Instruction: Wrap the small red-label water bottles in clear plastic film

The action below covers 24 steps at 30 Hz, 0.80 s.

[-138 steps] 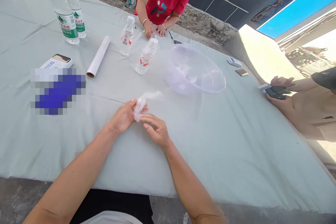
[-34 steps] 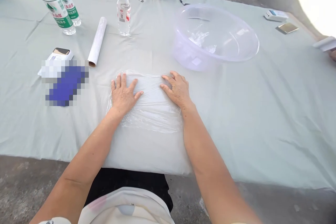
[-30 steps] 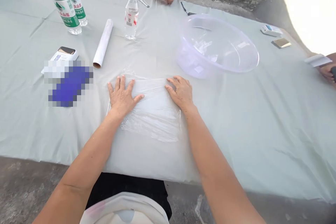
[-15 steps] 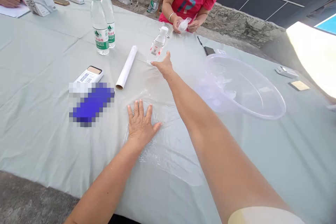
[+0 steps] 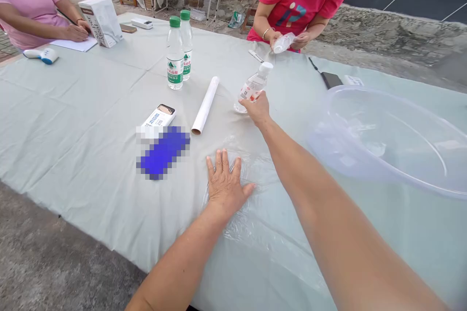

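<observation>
My left hand (image 5: 225, 182) lies flat with fingers spread, pressing a sheet of clear plastic film (image 5: 251, 226) onto the tablecloth. My right hand (image 5: 259, 107) reaches forward and grips the lower part of a small clear bottle (image 5: 251, 82) with a white cap and a red-and-white label. The bottle tilts to the right; some fingers are hidden behind it. Left of the bottle lies a white roll of film (image 5: 206, 105) with a cardboard core.
Two green-capped water bottles (image 5: 175, 53) stand farther back. A phone box (image 5: 158, 119) and a pixelated blue patch are at left. To the right sits a large clear plastic basin (image 5: 401, 141). Across the table a person in pink (image 5: 292, 9) handles clear plastic; another writes at far left.
My right hand has closed around the small bottle, which now leans more. My left hand stays flat on the film. The view has swung left.
</observation>
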### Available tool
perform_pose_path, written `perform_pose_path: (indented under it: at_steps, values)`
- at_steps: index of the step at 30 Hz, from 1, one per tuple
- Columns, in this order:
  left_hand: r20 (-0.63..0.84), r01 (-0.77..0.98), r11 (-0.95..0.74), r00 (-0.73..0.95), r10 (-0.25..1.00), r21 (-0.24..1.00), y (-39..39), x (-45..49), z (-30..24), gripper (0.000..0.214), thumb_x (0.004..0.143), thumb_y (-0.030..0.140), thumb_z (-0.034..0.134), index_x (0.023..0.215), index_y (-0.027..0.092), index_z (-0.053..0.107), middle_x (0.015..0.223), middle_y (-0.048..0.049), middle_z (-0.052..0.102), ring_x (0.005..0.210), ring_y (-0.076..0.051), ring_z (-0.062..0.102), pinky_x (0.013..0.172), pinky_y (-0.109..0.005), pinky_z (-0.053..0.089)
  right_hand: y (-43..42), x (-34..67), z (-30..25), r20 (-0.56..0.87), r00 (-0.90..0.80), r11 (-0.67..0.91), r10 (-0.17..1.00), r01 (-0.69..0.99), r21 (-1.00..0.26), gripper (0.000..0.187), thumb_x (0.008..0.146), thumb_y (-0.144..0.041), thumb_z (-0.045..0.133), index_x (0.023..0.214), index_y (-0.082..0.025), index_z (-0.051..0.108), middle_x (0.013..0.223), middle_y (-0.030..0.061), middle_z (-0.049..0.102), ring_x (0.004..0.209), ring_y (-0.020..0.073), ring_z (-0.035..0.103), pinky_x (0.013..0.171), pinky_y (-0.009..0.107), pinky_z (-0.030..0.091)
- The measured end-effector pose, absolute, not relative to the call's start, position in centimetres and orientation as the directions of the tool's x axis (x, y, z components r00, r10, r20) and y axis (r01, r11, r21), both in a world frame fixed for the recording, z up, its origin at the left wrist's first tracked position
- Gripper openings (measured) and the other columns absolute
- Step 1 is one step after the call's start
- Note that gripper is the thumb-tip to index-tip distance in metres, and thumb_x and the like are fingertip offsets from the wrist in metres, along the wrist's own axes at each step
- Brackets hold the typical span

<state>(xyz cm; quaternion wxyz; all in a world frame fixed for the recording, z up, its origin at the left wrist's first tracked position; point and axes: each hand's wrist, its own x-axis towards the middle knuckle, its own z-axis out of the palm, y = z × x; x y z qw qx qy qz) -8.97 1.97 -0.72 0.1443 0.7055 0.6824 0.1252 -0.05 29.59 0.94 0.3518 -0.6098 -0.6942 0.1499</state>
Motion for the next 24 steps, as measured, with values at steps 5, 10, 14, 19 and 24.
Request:
perform_pose_path:
  at_steps: [5, 10, 14, 19, 24]
  values:
    - [-0.021, 0.933, -0.02, 0.03, 0.999, 0.36, 1.8, -9.1, -0.7, 0.081, 0.09, 0.071, 0.041, 0.155, 0.023, 0.037, 0.167, -0.0154, 0.02, 0.156, -0.036, 0.008, 0.124, -0.063, 0.004, 23.6, 3.9, 3.3, 0.155, 0.143, 0.023, 0.977, 0.659, -0.751, 0.051, 0.064, -0.035, 0.072, 0.108, -0.016, 0.055, 0.106, 0.0091, 0.064, 0.099, 0.0258, 0.061, 0.092, 0.045, 0.047]
    - [-0.011, 0.939, -0.039, 0.046, 0.999, 0.341, 1.8, -9.2, -0.6, 0.079, 0.091, 0.068, 0.039, 0.155, 0.022, 0.037, 0.167, -0.0167, 0.017, 0.156, -0.036, 0.006, 0.123, -0.063, 0.0, 16.7, 9.2, 5.9, 0.212, 0.145, 0.062, 0.966, 0.67, -0.74, 0.046, 0.065, -0.04, 0.073, 0.103, -0.02, 0.058, 0.102, 0.0056, 0.065, 0.093, 0.0242, 0.06, 0.088, 0.046, 0.048]
    - [0.003, 0.945, -0.05, 0.052, 0.999, 0.323, 1.8, -9.1, -0.6, 0.079, 0.092, 0.068, 0.037, 0.155, 0.021, 0.036, 0.167, -0.0171, 0.016, 0.156, -0.037, 0.005, 0.122, -0.063, -0.001, 8.7, 12.5, 8.9, 0.158, 0.088, 0.068, 0.983, 0.633, -0.771, 0.043, 0.073, -0.049, 0.068, 0.105, -0.022, 0.061, 0.1, 0.0057, 0.066, 0.09, 0.0236, 0.059, 0.076, 0.04, 0.048]
    - [0.028, 0.95, -0.062, 0.056, 0.998, 0.306, 1.7, -9.1, -0.6, 0.08, 0.092, 0.069, 0.034, 0.155, 0.02, 0.036, 0.167, -0.0188, 0.017, 0.156, -0.038, 0.006, 0.122, -0.063, 0.0, -0.1, 13.4, 10.5, -0.015, 0.181, -0.138, 0.983, 0.691, -0.709, 0.037, 0.074, -0.056, 0.065, 0.085, -0.022, 0.059, 0.088, 0.0029, 0.064, 0.078, 0.0199, 0.056, 0.064, 0.033, 0.041]
    - [0.029, 0.954, -0.055, 0.049, 0.998, 0.296, 1.7, -9.1, -0.6, 0.08, 0.091, 0.071, 0.032, 0.154, 0.021, 0.036, 0.167, -0.0191, 0.017, 0.156, -0.038, 0.007, 0.121, -0.064, 0.003, -3.9, 12.9, 7.6, -0.18, 0.326, -0.372, 0.928, 0.789, -0.489, 0.046, 0.074, -0.065, 0.063, 0.071, -0.024, 0.043, 0.076, 0.0016, 0.059, 0.067, 0.0181, 0.053, 0.057, 0.031, 0.036]
